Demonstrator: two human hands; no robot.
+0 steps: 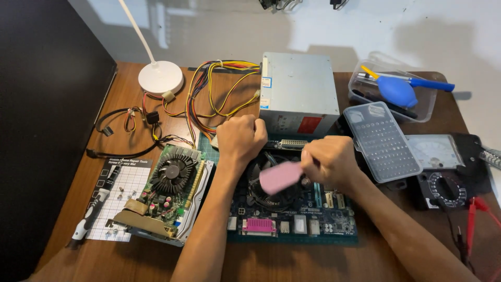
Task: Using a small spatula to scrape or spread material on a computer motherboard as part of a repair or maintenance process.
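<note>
A dark blue motherboard [292, 216] lies on the wooden desk in front of me, with a round cooler fan [263, 185] in its middle. My left hand [241, 137] is closed into a fist and rests on the board's far left edge, near the fan. My right hand [330, 161] grips a pink, flat-handled tool [281, 177], blurred, held low over the fan. What my left hand holds, if anything, is hidden.
A grey power supply [298, 91] with coloured wires [219, 89] stands behind. A graphics card [169, 190] lies at left beside a gridded screw mat [117, 201]. A screwdriver bit case [382, 141], a multimeter [443, 180], a tool box [394, 91] and a lamp base [160, 77] surround the board.
</note>
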